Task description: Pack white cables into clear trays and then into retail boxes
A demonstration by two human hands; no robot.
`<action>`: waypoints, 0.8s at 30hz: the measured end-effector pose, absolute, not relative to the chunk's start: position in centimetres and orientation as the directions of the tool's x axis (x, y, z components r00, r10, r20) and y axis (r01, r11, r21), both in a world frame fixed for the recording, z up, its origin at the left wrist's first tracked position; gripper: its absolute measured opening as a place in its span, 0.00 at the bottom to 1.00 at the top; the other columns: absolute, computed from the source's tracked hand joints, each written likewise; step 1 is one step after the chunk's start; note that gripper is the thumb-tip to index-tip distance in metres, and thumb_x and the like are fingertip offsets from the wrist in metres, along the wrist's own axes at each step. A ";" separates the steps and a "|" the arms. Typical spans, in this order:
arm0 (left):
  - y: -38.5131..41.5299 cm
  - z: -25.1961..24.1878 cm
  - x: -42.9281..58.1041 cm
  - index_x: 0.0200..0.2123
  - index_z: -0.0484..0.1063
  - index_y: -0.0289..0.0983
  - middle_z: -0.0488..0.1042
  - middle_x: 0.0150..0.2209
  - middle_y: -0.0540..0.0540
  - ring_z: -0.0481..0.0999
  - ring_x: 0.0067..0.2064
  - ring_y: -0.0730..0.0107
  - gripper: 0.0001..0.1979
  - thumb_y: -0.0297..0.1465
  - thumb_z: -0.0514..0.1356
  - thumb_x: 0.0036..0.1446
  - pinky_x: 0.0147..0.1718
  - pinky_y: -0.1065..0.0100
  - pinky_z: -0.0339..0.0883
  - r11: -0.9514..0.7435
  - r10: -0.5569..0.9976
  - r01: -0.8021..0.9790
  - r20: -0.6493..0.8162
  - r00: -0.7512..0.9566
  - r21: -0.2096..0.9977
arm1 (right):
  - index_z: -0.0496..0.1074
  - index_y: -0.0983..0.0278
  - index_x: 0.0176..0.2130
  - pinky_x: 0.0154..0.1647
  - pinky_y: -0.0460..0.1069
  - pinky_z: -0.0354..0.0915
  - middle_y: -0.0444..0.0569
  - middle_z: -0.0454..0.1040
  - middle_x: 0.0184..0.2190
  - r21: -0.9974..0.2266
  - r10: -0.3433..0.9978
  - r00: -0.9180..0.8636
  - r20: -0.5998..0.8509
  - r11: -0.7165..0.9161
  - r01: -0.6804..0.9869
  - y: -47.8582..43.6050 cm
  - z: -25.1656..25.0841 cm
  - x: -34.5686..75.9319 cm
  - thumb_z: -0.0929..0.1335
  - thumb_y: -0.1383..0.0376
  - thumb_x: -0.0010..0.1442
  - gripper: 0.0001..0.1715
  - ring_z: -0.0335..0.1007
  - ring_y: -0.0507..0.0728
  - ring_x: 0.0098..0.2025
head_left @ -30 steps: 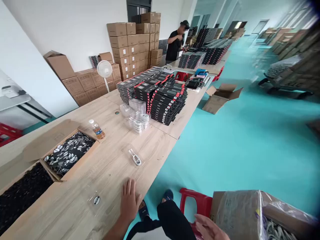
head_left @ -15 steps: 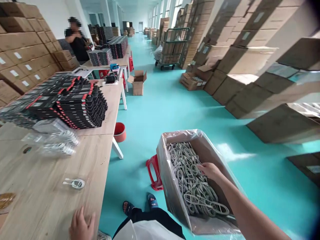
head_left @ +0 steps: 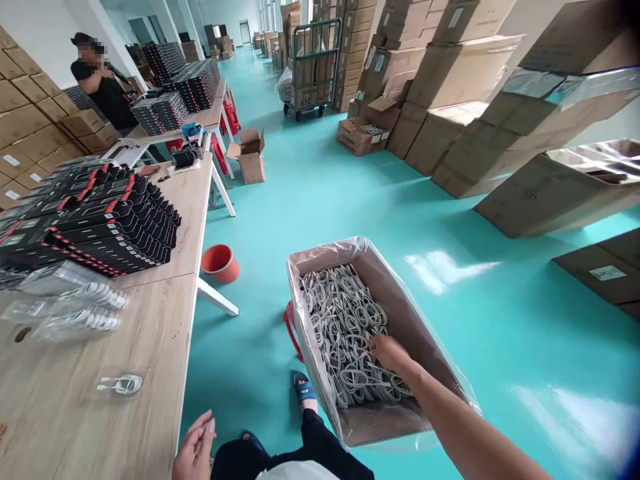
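My right hand [head_left: 387, 353] reaches into a plastic-lined cardboard box [head_left: 395, 307] on the floor. Its fingertips rest among a mass of coiled grey-white cables [head_left: 345, 327]; I cannot tell whether they grip one. My left hand [head_left: 195, 448] hangs in the air beside the wooden table's edge [head_left: 165, 347], palm turned up, with nothing visible in it. On the tabletop, a small bagged white cable [head_left: 120, 384] lies closest to that hand. Clear bags of cables [head_left: 70, 310] sit farther along.
Stacks of black boxes with red edges [head_left: 95, 223] fill the table. A red basin [head_left: 220, 263] sits on the teal floor, with a red stool [head_left: 293, 330] behind the box. A co-worker [head_left: 103, 87] stands beyond, near stacked cartons [head_left: 450, 113] and a trolley [head_left: 310, 67].
The view has swung from the table toward the aisle, bringing the whole box into sight. My right hand has gone into the cables, and my left hand has turned palm up.
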State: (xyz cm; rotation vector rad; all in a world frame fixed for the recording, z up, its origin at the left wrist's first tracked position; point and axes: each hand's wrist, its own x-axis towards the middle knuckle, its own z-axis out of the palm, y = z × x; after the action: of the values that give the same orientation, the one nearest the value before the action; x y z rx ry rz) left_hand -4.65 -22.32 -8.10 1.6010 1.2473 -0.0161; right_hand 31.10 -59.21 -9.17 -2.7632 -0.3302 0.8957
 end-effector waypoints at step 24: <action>-33.2 6.5 12.2 0.54 0.62 0.41 0.64 0.59 0.36 0.72 0.53 0.56 0.26 0.44 0.62 0.55 0.47 0.60 0.68 0.041 0.063 0.297 -0.299 0.952 0.954 | 0.76 0.63 0.36 0.23 0.48 0.60 0.46 0.74 0.23 -0.920 0.267 0.961 -0.074 -0.391 0.038 -54.7 8.0 29.5 0.71 0.49 0.50 0.22 0.64 0.53 0.23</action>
State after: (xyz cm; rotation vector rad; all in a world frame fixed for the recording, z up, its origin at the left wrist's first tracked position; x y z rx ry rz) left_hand 12.18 -33.25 6.47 1.5257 0.2902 -0.1832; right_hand 29.50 -54.72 7.96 -1.9630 -0.2185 0.2502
